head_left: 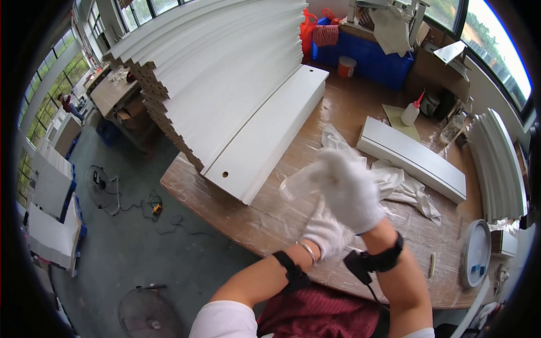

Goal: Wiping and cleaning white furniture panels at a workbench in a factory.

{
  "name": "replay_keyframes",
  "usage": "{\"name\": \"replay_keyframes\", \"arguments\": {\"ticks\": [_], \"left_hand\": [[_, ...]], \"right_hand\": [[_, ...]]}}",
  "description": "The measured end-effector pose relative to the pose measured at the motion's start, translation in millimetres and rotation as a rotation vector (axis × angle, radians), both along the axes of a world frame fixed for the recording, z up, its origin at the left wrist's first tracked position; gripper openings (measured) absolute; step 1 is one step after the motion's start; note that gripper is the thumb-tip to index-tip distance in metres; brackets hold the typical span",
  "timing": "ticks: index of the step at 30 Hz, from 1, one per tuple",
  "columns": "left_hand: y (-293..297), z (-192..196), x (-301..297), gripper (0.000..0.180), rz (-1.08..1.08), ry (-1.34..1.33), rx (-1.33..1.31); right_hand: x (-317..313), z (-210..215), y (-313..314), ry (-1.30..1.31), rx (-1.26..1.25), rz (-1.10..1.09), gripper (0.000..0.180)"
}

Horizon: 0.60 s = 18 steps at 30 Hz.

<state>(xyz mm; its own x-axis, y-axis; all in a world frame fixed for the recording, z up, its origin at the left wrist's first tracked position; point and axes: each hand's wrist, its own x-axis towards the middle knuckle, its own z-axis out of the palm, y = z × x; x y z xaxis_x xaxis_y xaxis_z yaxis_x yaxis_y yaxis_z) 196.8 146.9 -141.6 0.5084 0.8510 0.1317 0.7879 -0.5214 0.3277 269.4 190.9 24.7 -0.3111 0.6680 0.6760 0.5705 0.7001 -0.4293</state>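
Both my hands wear white knitted gloves and are close together above the wooden table. My right hand [352,194] is raised over a crumpled white cloth [400,186], smeared by motion. A pale, thin shape, perhaps cloth, blurs beside its fingers, and I cannot tell whether the hand holds it. Lower and partly behind it is my left hand [327,232], its fingers hidden. Left of the hands lies a long white board [270,135] with a hole near each end, against a tall stack of white boards [225,62]. Shorter white boards [414,158] lie beyond the cloth.
A white squeeze bottle [411,114] with a red tip stands at the back right. Curved white panels [496,163] lean at the right, above a round grey tray [477,253]. A blue bin [360,56] sits at the far side. Fans [103,188] and cables are on the floor.
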Motion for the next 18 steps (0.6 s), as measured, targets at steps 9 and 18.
{"name": "replay_keyframes", "arguments": {"ticks": [9, 18], "left_hand": [[136, 17, -73, 0.09, 0.567, 0.147, -0.068], [0, 12, -121, 0.081, 0.491, -0.005, 0.173]], "right_hand": [[66, 46, -6, -0.021, 0.031, -0.342, 0.033], [23, 0, 27, 0.071, -0.045, -0.171, 0.031]]}}
